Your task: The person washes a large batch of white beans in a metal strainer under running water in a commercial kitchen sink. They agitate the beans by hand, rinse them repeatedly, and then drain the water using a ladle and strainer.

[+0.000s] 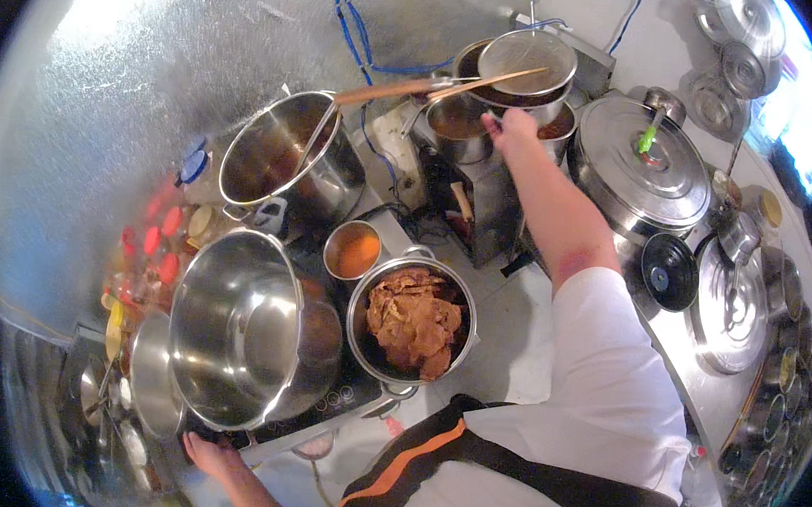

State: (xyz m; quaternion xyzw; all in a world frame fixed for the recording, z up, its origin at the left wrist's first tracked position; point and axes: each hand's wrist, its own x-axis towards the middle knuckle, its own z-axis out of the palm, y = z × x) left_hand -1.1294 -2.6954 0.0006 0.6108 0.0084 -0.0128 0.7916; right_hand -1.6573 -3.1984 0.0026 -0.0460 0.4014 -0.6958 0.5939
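My right hand [514, 131] reaches to the near side of a steel pot of dark liquid [557, 113], its fingers by the rim; whether they grip it I cannot tell. Across that pot rest a round mesh strainer [517, 59] and a pair of long chopsticks [490, 83]. Just left of the hand stands a smaller pot of brown liquid [457, 124]. My left hand [211, 456] is low at the left, by the front edge of the black cooktop [320, 409], below a large bare-bottomed steel pot [237, 325]. What its fingers touch is unclear.
A pot of browned meat [415, 319] stands before me beside a steel cup of orange liquid [353, 250]. Behind is a tall tilted pot [280, 156] with a long-handled utensil. A lidded stockpot [642, 158] stands right. Blue cables [354, 21] hang along the metal wall.
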